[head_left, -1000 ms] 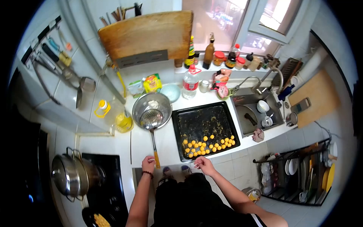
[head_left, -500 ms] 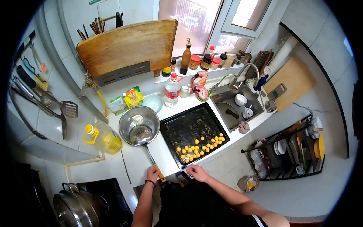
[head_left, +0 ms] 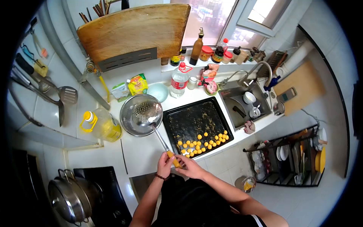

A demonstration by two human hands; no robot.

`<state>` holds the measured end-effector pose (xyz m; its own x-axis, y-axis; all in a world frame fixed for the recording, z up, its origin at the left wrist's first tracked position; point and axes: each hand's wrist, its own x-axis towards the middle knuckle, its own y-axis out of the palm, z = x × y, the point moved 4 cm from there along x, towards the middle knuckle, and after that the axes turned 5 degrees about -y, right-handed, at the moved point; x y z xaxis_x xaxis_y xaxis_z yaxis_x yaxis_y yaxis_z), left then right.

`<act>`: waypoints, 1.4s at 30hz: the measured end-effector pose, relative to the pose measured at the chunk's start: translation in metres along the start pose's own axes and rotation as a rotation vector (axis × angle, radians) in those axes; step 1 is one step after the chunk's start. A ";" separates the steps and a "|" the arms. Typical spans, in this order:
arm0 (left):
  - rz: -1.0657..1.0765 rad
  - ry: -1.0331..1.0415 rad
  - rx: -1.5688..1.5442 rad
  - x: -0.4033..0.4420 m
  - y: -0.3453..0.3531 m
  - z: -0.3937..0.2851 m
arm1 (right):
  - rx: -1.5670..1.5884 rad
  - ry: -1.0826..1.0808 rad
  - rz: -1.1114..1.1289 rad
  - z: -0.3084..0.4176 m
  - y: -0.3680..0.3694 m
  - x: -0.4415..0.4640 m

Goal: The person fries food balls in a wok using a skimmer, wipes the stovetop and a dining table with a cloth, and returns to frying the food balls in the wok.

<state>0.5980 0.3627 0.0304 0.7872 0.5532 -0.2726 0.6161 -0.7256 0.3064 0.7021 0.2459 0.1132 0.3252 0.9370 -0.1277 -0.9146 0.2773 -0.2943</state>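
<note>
My left hand is closed around the yellow-ended handle of a metal skimmer. Its perforated bowl is tilted above the steel mixing bowl, hiding part of the inside. At the end of the same handle, my right hand has its fingers and thumb on either side of the grip. To the right of the steel bowl lies a black baking tray, with several small yellow balls gathered along its near side.
A yellow-capped oil jug stands left of the bowl, above a hob with a steel pot. Behind are a pale blue bowl, a red-capped bottle and food packets. The sink with dishes is right.
The skimmer has risen and turned, its handle end swinging right, and its perforated bowl shows plainly now. My right hand has come left onto the handle. The view has shifted slightly.
</note>
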 end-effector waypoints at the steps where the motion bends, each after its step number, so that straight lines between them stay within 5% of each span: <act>1: -0.039 0.002 0.010 0.002 0.013 -0.010 | -0.049 -0.111 -0.044 0.011 -0.010 0.005; 7: -0.207 0.150 0.239 0.016 0.090 -0.062 | -0.288 -0.182 -0.188 0.025 -0.070 0.026; 11: -0.258 0.094 -0.062 0.009 0.111 -0.072 | 0.178 -0.330 -0.034 -0.008 -0.100 0.044; 12: -0.346 -0.040 -0.274 0.007 0.109 -0.060 | 0.632 0.072 0.173 -0.013 -0.104 0.041; 13: -0.344 -0.004 -0.454 -0.008 0.115 -0.068 | 0.955 0.189 0.335 -0.016 -0.109 0.036; 15: -0.326 0.053 -0.727 -0.036 0.123 -0.082 | 1.090 0.286 0.471 -0.012 -0.112 0.030; 17: -0.442 0.122 -0.724 -0.068 0.121 -0.078 | 0.757 0.293 0.493 -0.022 -0.109 0.036; 25: -0.692 0.389 -0.897 -0.194 0.107 -0.061 | 0.496 0.203 0.793 0.003 -0.048 0.014; 32: -0.991 0.421 -0.531 -0.323 0.076 0.003 | 0.250 0.084 1.136 0.054 0.043 -0.047; 42: -1.483 0.497 -0.330 -0.588 0.039 0.082 | 0.109 0.004 1.278 0.132 0.242 -0.154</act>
<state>0.1568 -0.0242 0.1279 -0.5960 0.7765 -0.2044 0.7366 0.6301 0.2458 0.3991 0.1971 0.1870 -0.7937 0.5483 -0.2634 -0.5906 -0.7984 0.1176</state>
